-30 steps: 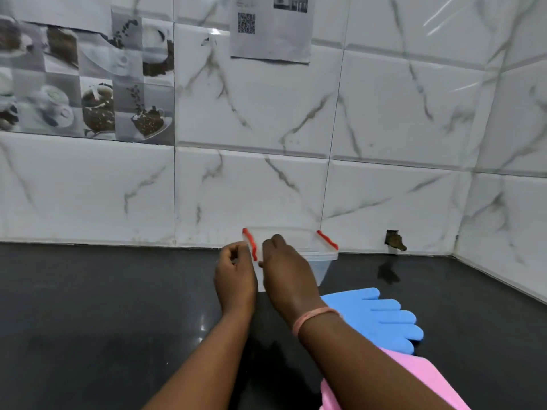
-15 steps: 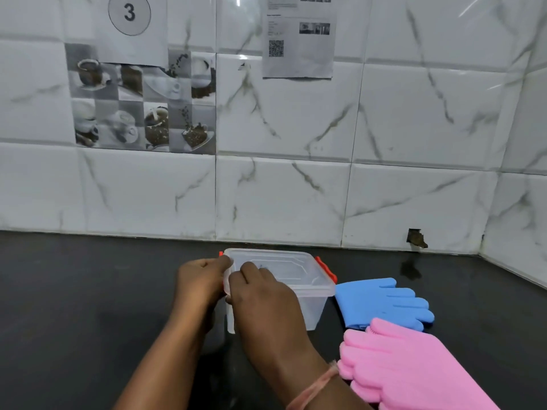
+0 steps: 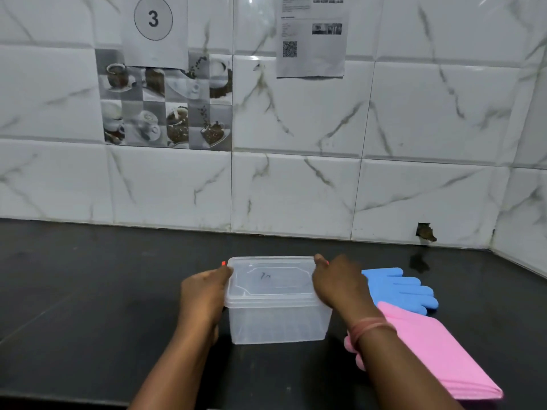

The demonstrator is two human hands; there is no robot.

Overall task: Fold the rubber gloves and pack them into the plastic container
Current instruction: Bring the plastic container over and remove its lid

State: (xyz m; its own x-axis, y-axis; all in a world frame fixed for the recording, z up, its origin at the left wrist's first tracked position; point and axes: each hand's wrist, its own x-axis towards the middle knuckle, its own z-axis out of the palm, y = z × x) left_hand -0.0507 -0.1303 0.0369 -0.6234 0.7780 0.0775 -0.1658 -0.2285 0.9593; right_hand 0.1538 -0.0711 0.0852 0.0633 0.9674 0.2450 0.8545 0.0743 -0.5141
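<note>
Marble tiles back our black desk [image 3: 88,306]; our hands, left [image 3: 204,297] and right [image 3: 337,284], have shifted to grip opposite ends of the lidded container [image 3: 275,303], gloves blue [image 3: 396,287] and pink [image 3: 429,347] unfolded beside it.

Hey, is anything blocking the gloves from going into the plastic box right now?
Yes. The lid is on the plastic container, so its opening is covered. The left hand and right hand grip the lid's two ends. The blue glove and pink glove lie on the counter to its right.
</note>
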